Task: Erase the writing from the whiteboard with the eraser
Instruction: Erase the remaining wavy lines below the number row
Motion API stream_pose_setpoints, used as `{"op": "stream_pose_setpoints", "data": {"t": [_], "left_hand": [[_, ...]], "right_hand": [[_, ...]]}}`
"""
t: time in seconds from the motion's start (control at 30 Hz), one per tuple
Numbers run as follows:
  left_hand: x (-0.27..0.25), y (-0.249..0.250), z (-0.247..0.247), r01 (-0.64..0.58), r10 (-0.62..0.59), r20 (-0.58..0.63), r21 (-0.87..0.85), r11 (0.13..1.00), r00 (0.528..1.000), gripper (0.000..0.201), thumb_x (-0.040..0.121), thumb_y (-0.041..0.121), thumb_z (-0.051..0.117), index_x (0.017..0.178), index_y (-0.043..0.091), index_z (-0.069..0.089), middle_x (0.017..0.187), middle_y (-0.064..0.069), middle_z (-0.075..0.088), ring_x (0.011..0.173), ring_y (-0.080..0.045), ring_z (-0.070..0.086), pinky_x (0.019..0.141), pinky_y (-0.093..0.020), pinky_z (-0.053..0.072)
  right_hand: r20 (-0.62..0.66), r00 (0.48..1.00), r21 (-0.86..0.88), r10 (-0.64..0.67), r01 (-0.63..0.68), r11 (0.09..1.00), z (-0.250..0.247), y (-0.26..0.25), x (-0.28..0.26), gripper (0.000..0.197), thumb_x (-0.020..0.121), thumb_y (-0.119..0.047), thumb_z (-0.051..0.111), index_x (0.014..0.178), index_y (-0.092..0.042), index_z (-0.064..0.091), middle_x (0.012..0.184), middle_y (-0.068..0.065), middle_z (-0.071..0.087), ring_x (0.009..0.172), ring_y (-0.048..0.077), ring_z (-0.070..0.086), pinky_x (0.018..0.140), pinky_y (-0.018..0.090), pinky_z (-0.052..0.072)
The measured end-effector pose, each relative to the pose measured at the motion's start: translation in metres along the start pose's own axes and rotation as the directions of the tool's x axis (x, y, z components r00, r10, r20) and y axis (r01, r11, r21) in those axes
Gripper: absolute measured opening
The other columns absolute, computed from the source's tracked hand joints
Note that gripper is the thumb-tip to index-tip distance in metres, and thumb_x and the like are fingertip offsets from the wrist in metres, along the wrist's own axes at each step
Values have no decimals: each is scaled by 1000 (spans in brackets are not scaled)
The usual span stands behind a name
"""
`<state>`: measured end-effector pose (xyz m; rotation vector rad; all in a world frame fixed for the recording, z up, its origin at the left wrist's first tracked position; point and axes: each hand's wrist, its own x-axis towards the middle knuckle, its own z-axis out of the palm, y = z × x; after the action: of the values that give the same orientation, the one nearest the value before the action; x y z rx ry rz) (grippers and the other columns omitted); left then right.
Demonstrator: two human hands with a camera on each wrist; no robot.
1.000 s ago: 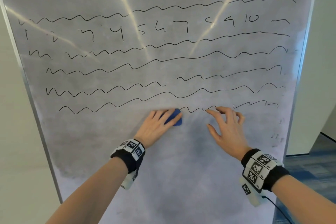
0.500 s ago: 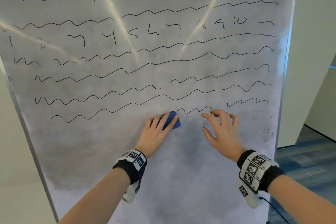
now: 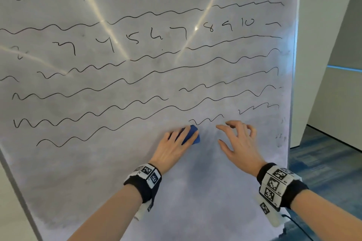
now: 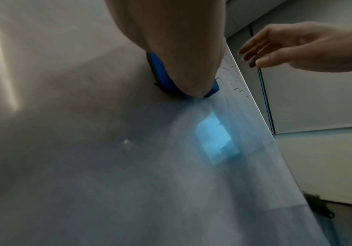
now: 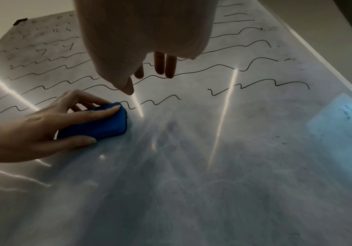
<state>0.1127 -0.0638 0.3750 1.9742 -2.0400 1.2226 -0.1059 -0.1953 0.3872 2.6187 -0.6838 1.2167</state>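
Note:
The whiteboard [image 3: 176, 201] carries rows of black letters, numbers and wavy lines across its upper part; its lower part is smeared grey. My left hand [image 3: 174, 146] grips the blue eraser [image 3: 193, 136] flat against the board, at the left end of a short wavy line [image 3: 207, 120]. In the right wrist view its thumb lies along the lower side of the eraser [image 5: 103, 124] and a finger lies on top. My right hand [image 3: 239, 143] hovers just right of the eraser with its fingers spread and loosely bent, holding nothing. Another short squiggle [image 3: 258, 108] lies further right.
The board's metal right edge [image 3: 292, 84] stands close to my right hand. Beyond it are a pale wall [image 3: 323, 45] and blue carpet [image 3: 323, 162]. A few small marks [image 3: 281, 137] sit near that edge. The board's left frame [image 3: 17, 191] slants down at lower left.
The view has swung, so the board sits further left in the picture. The eraser stays at the left end of the short wavy line. My right hand has barely shifted.

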Motion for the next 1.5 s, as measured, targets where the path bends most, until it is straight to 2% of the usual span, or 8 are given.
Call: {"op": "stream_pose_setpoints", "data": {"t": [0.2,0.37,0.57,0.7,0.9,1.03,1.23,1.5], "left_hand": [[6,-5,-13,179,-179,-39,-5,984,983,82,66,-4,46,144,20,36,138,-12,37,104,-30,46,71,-38,40],[21,8,-9,-15,14,10,89,996,1000,71,78,-2,23,144,20,36,138,-11,42,106,-28,53,78,-36,39],[29,31,-11,204,-205,-6,126,971,979,77,74,-6,30,146,21,36,140,-12,37,106,-31,44,82,-38,32],[35,41,-6,66,-73,33,183,981,997,70,88,-6,10,146,22,36,140,-11,42,109,-30,46,83,-39,34],[39,41,-18,291,-305,48,195,937,951,80,73,-3,14,146,23,32,142,-12,34,110,-32,43,85,-40,37],[55,46,-11,87,-112,91,243,966,989,77,85,-6,2,149,25,32,143,-12,41,114,-32,47,86,-40,38],[39,22,-25,206,-219,26,247,947,975,95,63,-13,52,148,24,31,143,-13,36,112,-33,45,84,-41,38],[97,66,-16,149,-167,84,188,971,982,70,82,-3,33,144,26,44,138,-11,52,107,-30,51,81,-40,36]], "right_hand": [[4,1000,24,-14,14,1000,11,7,19,40,87,-39,47,124,-26,52,118,6,49,102,23,54,94,39,24],[9,991,75,-136,135,988,15,21,36,39,86,-34,55,124,-25,52,120,6,47,108,21,51,96,40,23],[-36,983,124,-179,182,975,8,60,48,39,87,-39,45,123,-25,52,118,8,48,102,24,54,92,39,23],[-50,971,141,-236,240,960,5,82,54,39,87,-39,45,123,-25,51,118,8,50,103,23,53,93,39,24],[-70,971,192,-227,236,953,2,116,54,39,88,-40,44,123,-25,50,118,7,49,98,23,54,94,38,22],[-68,965,200,-252,261,945,7,117,49,38,88,-39,44,122,-25,50,117,7,49,94,24,54,92,39,25],[-66,972,232,-223,233,944,9,126,47,39,88,-40,44,124,-26,50,118,7,48,97,22,53,94,39,23],[-91,976,228,-198,214,950,4,127,46,41,88,-39,45,125,-23,51,118,7,45,100,23,50,94,40,24]]}}
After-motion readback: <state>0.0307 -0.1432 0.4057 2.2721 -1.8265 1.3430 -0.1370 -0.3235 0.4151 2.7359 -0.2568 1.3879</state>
